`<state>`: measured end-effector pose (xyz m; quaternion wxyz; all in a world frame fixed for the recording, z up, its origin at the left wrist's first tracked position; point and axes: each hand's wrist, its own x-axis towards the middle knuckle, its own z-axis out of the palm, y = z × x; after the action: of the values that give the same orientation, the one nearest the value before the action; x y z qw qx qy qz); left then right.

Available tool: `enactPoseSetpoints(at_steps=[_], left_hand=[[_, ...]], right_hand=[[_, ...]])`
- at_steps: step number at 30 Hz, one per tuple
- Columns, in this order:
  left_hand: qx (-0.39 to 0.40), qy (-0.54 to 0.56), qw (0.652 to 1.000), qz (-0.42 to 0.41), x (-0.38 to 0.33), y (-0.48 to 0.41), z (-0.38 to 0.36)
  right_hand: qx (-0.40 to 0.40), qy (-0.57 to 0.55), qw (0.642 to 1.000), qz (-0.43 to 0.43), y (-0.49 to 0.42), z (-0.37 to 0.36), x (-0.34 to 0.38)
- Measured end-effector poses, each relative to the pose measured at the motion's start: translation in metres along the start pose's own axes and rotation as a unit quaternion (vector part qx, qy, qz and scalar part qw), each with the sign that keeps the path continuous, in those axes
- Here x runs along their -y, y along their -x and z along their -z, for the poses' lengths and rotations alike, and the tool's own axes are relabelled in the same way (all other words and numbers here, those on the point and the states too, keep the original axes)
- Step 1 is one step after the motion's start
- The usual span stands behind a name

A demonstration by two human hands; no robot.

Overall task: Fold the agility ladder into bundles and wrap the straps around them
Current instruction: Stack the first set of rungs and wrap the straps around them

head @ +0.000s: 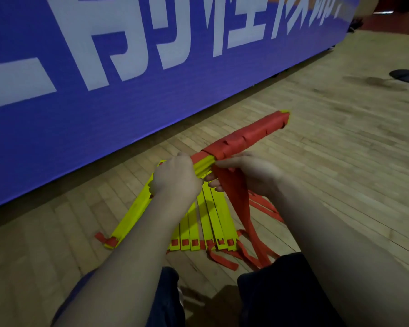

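Observation:
A bundle of yellow rungs (204,165) is held in the air at the middle of the view, and red strap (243,138) is wound around its far half. My left hand (175,177) grips the bare yellow near end of the bundle. My right hand (248,172) holds the loose red strap (236,192) just under the bundle, and the strap hangs down to the floor. Below lie several more yellow rungs (206,223) side by side, with red straps (224,258) trailing from their ends.
A blue banner (104,102) with large white characters stands along the left and back. Wooden floor (340,149) spreads to the right. A dark round base (406,75) sits at the far right edge. My knees in dark shorts (281,291) are at the bottom.

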<state>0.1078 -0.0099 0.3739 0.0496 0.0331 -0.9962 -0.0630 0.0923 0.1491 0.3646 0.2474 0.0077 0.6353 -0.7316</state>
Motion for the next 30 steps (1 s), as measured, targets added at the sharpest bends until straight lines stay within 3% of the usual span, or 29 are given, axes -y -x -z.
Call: enactPoseSetpoints(at_steps=[10,15,18,21,25,27,30], left_hand=[[-0.034,-0.202,0.973,-0.108,-0.029,0.024,-0.006],[-0.064,-0.284,0.945,-0.151,-0.046,0.035,-0.008],[-0.078,-0.289,0.938,-0.175,-0.048,0.038,-0.005],[-0.060,-0.203,0.962,-0.171,-0.042,0.042,0.005],[-0.064,0.094,0.989,-0.090,-0.014,0.033,0.020],[-0.017,0.302,0.953,0.015,0.003,0.015,0.018],[0.216,0.519,0.818,0.123,0.017,-0.001,0.020]], right_hand=[[-0.047,0.027,0.988,-0.144,-0.013,-0.009,-0.007],[-0.130,0.027,0.980,-0.150,-0.020,-0.008,-0.008],[-0.131,0.025,0.983,-0.127,-0.026,-0.013,-0.009],[-0.141,0.032,0.984,-0.105,-0.032,-0.016,-0.009],[-0.133,0.058,0.989,-0.042,-0.034,-0.016,-0.017],[-0.111,0.040,0.993,-0.001,-0.033,-0.018,-0.017],[-0.019,-0.077,0.995,0.063,-0.030,-0.029,-0.005]])
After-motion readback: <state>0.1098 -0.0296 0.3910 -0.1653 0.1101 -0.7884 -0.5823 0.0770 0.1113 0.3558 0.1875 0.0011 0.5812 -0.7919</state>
